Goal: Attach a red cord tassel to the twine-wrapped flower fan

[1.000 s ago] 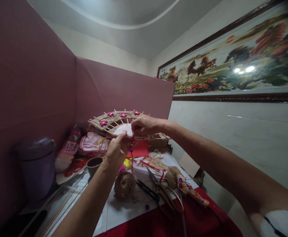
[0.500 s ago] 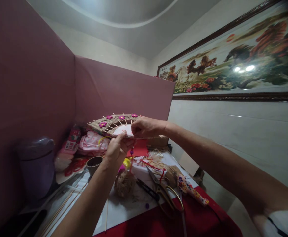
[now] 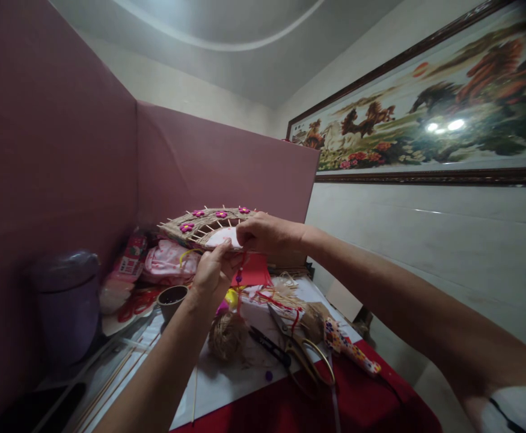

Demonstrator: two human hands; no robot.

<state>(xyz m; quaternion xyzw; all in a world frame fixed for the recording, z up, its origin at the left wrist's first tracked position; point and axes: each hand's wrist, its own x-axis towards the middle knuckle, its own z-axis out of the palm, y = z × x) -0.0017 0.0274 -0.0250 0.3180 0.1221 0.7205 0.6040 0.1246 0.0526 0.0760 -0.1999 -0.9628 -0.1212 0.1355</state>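
I hold a woven twine fan up over the table; it has stick ribs, a white centre and magenta flowers along its rim. My left hand pinches its near edge from below, fingers closed. My right hand grips the fan's right side from above, fingers curled. A red cord with a bead hangs between the two hands.
Below lie a ball of twine, scissors, a black tool, a patterned handle, a small bowl, loose sticks and a lidded purple pot. Pink panels wall off the left and back.
The fan has tipped flatter and dropped slightly. My right hand has shifted a little left along it; the red cord now hangs nearer the left fingers.
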